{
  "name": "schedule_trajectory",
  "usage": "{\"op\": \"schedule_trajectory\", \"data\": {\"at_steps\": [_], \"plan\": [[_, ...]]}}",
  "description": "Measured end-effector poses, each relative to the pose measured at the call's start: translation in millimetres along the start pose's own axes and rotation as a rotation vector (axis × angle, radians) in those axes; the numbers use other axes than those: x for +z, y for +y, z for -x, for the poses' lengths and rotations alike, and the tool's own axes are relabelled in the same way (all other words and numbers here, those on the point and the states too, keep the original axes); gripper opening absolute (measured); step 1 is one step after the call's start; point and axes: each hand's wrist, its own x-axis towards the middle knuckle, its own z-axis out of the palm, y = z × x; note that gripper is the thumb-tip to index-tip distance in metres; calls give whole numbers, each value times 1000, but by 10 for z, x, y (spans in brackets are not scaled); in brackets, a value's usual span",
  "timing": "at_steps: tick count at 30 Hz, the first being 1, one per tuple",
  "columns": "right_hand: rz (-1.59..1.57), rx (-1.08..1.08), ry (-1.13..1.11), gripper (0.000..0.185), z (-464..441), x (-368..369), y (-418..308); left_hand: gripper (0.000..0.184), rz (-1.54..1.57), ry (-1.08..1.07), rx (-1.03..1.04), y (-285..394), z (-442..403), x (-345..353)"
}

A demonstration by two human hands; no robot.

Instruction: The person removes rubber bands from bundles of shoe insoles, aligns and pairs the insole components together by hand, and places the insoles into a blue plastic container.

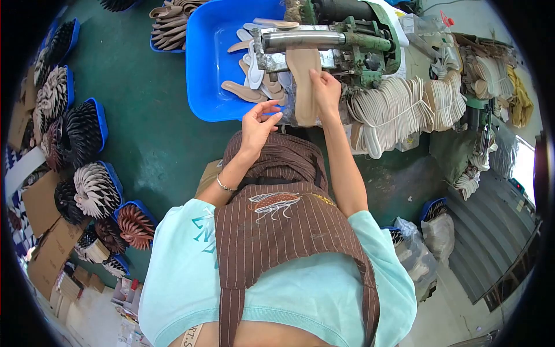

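A long beige insole point(304, 87) lies with its upper end at the metal roller point(303, 39) of a green machine point(367, 49). My right hand point(325, 89) pinches the insole's right edge near its middle. To the left of the insole, my left hand point(259, 124) is raised with its fingers apart and nothing in it. Behind my left hand, a blue tub point(202, 87) holds several loose beige and white insoles point(245, 91).
Bundled white insoles point(390, 110) are stacked right of the machine. More bundles point(491, 75) stand farther right. Several blue tubs of fanned insoles point(95, 188) line the left floor, beside cardboard point(52, 254). Plastic bags point(416, 254) sit at the lower right.
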Motion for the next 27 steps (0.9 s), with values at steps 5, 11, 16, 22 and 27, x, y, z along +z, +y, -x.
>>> {"op": "schedule_trajectory", "data": {"at_steps": [5,11,16,22,27], "plan": [[-289,92,-201,12,252,54,190,32,-15,-28,-16,-35,13,64],[268,-75,-67,16,565,-1044,579,33,-158,-77,-28,-94,-62,335],[640,-317,339,54,-10,-2750,731,31,-574,-282,206,-352,-152,1079],[900,-331,164,107,-843,-3668,775,49,-1163,-632,753,-657,-355,2643],[976,-371,-54,126,-1285,-3631,937,68,-1520,-520,913,-1091,-783,3339]]}}
